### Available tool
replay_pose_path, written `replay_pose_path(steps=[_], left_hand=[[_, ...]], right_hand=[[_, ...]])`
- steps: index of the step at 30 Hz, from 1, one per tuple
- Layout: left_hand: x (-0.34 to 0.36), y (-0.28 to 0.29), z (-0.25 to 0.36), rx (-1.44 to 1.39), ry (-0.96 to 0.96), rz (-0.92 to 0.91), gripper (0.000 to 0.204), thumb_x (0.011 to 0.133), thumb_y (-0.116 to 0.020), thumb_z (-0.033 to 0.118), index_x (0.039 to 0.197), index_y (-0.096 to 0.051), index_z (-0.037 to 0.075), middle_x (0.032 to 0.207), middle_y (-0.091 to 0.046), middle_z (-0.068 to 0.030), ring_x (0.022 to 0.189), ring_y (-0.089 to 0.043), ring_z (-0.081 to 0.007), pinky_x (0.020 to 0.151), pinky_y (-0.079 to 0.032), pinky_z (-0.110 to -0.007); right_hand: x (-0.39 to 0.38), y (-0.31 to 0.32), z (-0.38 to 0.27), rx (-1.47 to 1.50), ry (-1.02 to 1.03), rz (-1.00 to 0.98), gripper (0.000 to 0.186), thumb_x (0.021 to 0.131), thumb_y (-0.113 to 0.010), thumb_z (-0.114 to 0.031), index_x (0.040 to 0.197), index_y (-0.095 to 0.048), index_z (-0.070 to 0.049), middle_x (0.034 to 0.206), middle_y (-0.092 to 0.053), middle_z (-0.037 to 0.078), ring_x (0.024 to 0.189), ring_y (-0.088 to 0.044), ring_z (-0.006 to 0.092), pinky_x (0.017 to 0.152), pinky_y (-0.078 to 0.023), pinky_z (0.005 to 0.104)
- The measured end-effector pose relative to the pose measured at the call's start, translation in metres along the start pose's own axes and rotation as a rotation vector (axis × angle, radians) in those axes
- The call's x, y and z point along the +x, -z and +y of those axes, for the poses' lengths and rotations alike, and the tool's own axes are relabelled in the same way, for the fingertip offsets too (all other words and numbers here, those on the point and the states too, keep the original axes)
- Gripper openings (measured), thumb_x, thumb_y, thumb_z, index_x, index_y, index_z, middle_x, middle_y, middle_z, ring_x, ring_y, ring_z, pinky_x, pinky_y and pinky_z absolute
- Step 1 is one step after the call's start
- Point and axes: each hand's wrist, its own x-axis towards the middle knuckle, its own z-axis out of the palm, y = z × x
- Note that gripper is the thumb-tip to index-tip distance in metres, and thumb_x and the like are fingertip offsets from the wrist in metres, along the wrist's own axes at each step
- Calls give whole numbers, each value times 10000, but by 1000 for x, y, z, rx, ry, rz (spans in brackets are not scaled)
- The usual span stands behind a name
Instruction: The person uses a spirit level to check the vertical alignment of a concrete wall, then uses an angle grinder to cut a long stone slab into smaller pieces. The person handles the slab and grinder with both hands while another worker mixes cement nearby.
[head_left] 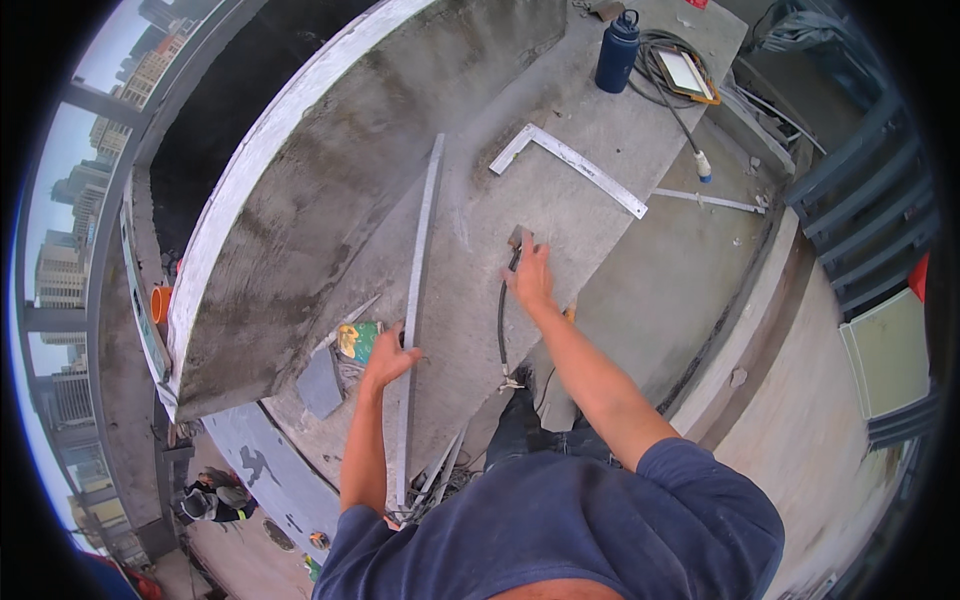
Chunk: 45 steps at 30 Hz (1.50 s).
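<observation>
A long, straight metal bar (424, 230) runs lengthwise over the concrete slab. My left hand (384, 362) is closed on its left edge, with the thumb across it. Just left of that hand are a crumpled green-and-yellow packet (357, 341) and a flat grey piece (320, 385). Farther right, my right hand (534, 280) grips the upper end of a thin black hose-like thing (502, 325), where a small brownish block shows at the fingertips. My fingers partly hide that end. Beyond it lies an L-shaped metal square (580, 170).
A curved concrete wall (330, 150) rises on the left. At the back stand a dark blue bottle (618, 55) and a coiled cable with a plug (702, 165). The slab drops at its right edge to a lower wet-looking floor (650, 290). Another person (212, 498) is at lower left.
</observation>
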Motion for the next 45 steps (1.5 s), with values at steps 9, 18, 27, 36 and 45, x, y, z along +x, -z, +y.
replay_pose_path(steps=[9,18,27,36,45], left_hand=[[35,18,-105,-239,73,140,517,814,-731,116,1286,-704,-92,1076,-805,-243,1001,-771,-303,932,-579,-406],[54,3,-38,145,406,494,778,920,-743,701,1191,-809,-25,1098,-805,-319,1121,-770,-490,994,-579,-537],[62,3,-41,232,438,518,872,976,-615,814,1130,-824,-19,1075,-787,-345,1095,-759,-517,978,-568,-576],[22,-44,-55,146,441,412,889,985,-576,844,1037,-820,-10,982,-784,-323,1019,-757,-523,908,-572,-575],[27,-48,-56,73,435,315,952,941,-575,906,822,-781,-15,854,-775,-262,876,-773,-452,805,-580,-562]], right_hand=[[90,10,17,-39,12,185,925,867,-880,-268,1654,-421,-105,1277,-650,292,1177,-700,501,992,-591,571],[49,2,-6,-214,231,17,640,858,-902,-198,1421,-621,-78,1304,-584,262,1118,-699,462,961,-608,533],[47,-2,27,44,159,180,186,828,-810,-66,995,-730,-49,1133,-624,226,986,-680,425,914,-586,501],[94,117,42,101,311,302,180,889,-801,-183,1029,-798,-70,907,-749,160,842,-721,288,809,-581,431],[223,286,-58,61,573,559,622,1004,-823,-279,1521,-632,10,1270,-764,189,1012,-746,222,916,-594,348]])
